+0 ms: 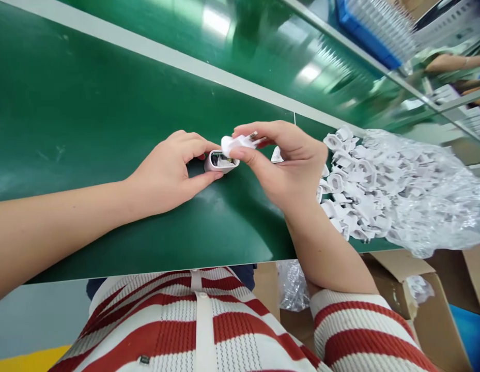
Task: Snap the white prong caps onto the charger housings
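On the green work surface, my left hand (173, 168) is closed around a white charger housing (214, 166), thumb on the near side and fingers on the far side. Its oval end faces up and shows dark and pale parts inside. Just above that opening, my right hand (290, 165) pinches a white plug cap (236, 145) between thumb and fingers, its metal pins pointing right. The cap overlaps the rim of the housing in the picture; whether they touch I cannot tell. Another white piece (277, 155) lies partly hidden behind my right hand.
To the right, a heap of white plug caps (359, 181) spills from a clear plastic bag (441, 196). Cardboard boxes (437, 320) stand below the table edge. Beyond a metal rail, a blue tray (367, 36) and another person's arm (454, 63) show at upper right.
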A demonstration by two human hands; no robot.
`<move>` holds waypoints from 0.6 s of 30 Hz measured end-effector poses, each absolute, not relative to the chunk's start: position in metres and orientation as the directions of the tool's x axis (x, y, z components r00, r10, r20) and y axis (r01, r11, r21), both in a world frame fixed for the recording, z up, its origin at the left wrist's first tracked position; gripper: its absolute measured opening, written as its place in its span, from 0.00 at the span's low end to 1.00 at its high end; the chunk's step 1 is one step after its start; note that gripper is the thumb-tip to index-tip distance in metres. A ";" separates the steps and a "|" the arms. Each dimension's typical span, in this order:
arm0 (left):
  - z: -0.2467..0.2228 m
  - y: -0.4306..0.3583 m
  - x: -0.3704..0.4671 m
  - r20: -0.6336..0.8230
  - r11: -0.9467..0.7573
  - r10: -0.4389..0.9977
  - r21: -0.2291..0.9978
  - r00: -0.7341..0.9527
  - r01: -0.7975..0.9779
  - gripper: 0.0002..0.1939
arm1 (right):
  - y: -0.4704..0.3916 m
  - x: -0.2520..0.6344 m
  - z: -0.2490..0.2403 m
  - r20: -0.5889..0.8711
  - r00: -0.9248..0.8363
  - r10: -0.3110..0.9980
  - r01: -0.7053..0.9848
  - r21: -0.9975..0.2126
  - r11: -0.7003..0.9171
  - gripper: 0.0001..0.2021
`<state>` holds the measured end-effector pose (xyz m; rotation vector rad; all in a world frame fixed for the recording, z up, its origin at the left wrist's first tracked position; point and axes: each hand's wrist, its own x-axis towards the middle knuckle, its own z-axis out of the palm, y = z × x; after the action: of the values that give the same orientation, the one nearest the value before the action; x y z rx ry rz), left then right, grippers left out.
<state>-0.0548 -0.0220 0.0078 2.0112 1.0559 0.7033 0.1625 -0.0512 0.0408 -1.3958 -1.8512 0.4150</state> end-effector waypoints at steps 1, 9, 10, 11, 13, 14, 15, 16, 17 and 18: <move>0.008 -0.021 -0.055 0.115 -0.369 0.858 0.817 0.501 0.443 0.22 | -0.051 0.164 0.041 0.391 -0.084 0.917 0.664 -0.664 0.344 0.11; 0.004 -0.012 -0.064 0.151 -0.462 0.750 0.816 0.644 0.347 0.52 | -0.047 0.173 0.042 0.388 0.019 0.922 0.615 -0.732 0.295 0.17; 0.005 -0.012 -0.065 0.134 -0.462 0.723 0.823 0.678 0.330 0.46 | -0.047 0.174 0.042 0.381 0.038 0.924 0.597 -0.750 0.285 0.17; 0.006 -0.011 -0.065 0.114 -0.452 0.707 0.832 0.698 0.321 0.40 | -0.046 0.175 0.042 0.371 0.053 0.927 0.577 -0.769 0.275 0.17; 0.008 -0.012 -0.064 0.101 -0.425 0.727 0.843 0.680 0.330 0.32 | -0.046 0.176 0.041 0.345 0.060 0.937 0.532 -0.805 0.262 0.17; 0.008 -0.013 -0.062 0.106 -0.415 0.754 0.841 0.648 0.346 0.31 | -0.046 0.176 0.041 0.329 0.053 0.943 0.509 -0.821 0.258 0.17; 0.008 -0.013 -0.061 0.112 -0.405 0.786 0.836 0.608 0.370 0.32 | -0.046 0.176 0.041 0.314 0.043 0.948 0.488 -0.835 0.255 0.17; 0.007 -0.013 -0.061 0.118 -0.395 0.815 0.830 0.567 0.395 0.35 | -0.046 0.177 0.040 0.301 0.031 0.953 0.471 -0.845 0.251 0.18; 0.006 -0.013 -0.061 0.124 -0.387 0.835 0.825 0.536 0.411 0.39 | -0.046 0.177 0.041 0.288 0.019 0.957 0.460 -0.853 0.247 0.18; 0.004 -0.013 -0.061 0.129 -0.384 0.841 0.826 0.525 0.413 0.43 | -0.047 0.177 0.041 0.276 0.007 0.961 0.456 -0.856 0.243 0.19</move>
<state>-0.0612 -0.0126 0.0043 1.9975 1.0194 0.7097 0.1766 -0.0467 0.0413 -1.3542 -1.5981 0.6922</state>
